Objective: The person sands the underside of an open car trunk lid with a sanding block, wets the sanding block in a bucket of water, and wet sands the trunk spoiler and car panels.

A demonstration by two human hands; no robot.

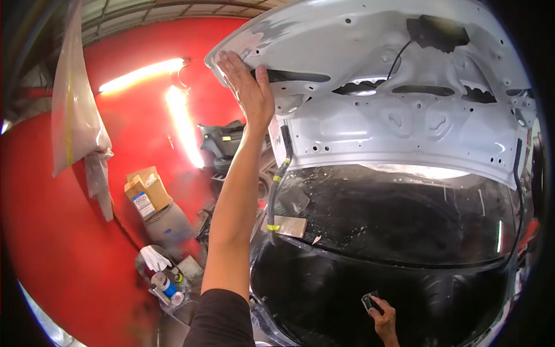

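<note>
A raised white car lid (358, 127) with cutouts fills the upper right. My left hand (248, 89) lies flat against the lid's left corner, fingers stretched out, beside a long dark slot. Grey, uneven patches show on the painted surface near the fingertips. Low in the view, my right hand (383, 319) is closed on a small dark block with a pale edge (367, 302); what it is exactly cannot be made out. That hand is over the dark opening (324, 289) below the rear window (393, 214).
A cardboard box (145, 191) and a cart (173, 301) with cans and a white cloth stand at the left. Plastic sheeting (78, 115) hangs by the red wall (52, 231). Bright tube lights (184, 124) and dark car parts (222, 141) are behind my left arm.
</note>
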